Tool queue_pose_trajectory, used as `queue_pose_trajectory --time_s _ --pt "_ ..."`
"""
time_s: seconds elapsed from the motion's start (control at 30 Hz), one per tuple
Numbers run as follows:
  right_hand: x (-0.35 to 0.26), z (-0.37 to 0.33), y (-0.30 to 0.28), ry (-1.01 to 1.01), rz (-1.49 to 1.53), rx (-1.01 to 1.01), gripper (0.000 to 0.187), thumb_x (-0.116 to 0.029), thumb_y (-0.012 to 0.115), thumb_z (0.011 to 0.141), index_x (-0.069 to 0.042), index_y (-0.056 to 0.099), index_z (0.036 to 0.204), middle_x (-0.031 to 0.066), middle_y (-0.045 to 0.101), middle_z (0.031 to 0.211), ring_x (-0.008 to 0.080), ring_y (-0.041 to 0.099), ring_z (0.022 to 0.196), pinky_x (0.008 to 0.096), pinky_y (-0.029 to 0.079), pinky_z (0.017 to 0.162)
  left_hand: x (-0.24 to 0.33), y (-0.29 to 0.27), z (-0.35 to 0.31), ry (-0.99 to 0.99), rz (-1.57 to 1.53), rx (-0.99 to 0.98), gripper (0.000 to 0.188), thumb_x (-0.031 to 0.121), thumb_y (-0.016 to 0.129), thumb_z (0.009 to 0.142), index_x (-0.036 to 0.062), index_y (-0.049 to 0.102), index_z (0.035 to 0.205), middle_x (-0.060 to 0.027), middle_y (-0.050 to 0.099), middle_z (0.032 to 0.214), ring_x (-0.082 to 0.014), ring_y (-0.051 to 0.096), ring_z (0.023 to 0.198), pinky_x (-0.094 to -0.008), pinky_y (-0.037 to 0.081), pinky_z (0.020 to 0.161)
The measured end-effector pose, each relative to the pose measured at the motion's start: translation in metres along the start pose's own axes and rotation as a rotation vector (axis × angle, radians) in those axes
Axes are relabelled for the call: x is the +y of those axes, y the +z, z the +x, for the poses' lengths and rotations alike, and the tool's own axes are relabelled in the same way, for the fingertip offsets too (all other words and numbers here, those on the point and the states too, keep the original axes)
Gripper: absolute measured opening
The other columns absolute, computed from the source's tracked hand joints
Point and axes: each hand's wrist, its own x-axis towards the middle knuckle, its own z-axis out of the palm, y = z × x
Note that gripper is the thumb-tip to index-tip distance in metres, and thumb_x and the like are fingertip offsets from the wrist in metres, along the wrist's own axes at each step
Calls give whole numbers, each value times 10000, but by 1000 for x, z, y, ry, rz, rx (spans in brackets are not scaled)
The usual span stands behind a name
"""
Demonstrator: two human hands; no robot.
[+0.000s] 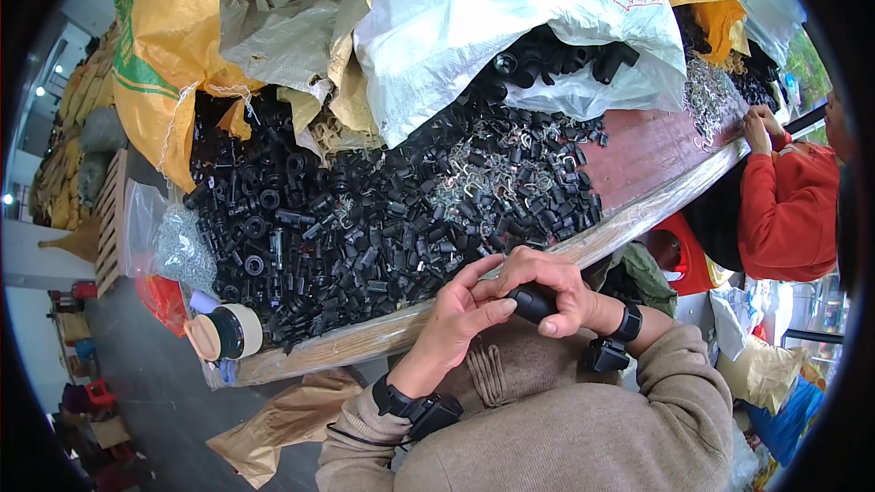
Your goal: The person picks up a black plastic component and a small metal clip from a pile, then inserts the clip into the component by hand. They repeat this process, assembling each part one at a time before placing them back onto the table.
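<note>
So the biggest thing here is the table (638,153), with a raised wooden edge (337,346) that I reckon stops loose bits rolling off. Next is a big white sack (437,27) lying along the far side, mouth facing the pile, a yellow sack (159,41) to its left. Probably set there so the contents sit within reach. In front spreads a heap of black parts (365,246), right up to the near edge.

A clear bag (185,246) of small pale pieces sits at the left end, maybe bagged because they'd scatter. Then the left hand (456,305) and right hand (547,282), both closed on one smooth black piece (531,302) just this side of the edge, over the lap. Thumbs and fingers pinch it from both sides, likely for steadiness. Smallest: shiny metal hooks (478,173) mixed into the heap.
</note>
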Motion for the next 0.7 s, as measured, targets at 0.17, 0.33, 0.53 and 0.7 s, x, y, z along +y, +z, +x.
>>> queue_pose_trajectory --time_s 0.17,0.33,0.53,0.7 --pt "-14 1 0 57 -20 -44 515 -466 557 688 20 540 858 112 564 808 229 531 713 324 418 642 10 -10 -11 15 7 7 532 110 599 746 5 348 1203 -96 553 989 -122 543 847 -231 449 710" --pt "-63 -24 -37 414 -58 38 510 -499 512 682 6 584 693 110 579 685 199 552 616 279 417 582 34 -42 -39 223 168 135 494 120 590 753 22 379 1189 -102 557 983 -121 550 796 -219 447 682" --pt "-59 -133 -70 940 -498 -80 431 -387 637 623 7 584 790 109 588 748 217 573 704 293 437 626 86 -82 -67 647 1206 846 408 84 621 697 6 478 1071 -95 562 883 -158 543 679 -268 446 606" --pt "-48 -146 -64 921 -931 -333 383 -248 667 616 15 562 873 121 579 810 244 573 732 306 445 650 89 -109 -78 584 1733 970 355 83 602 683 5 499 1014 -143 541 841 -297 541 701 -339 441 607"
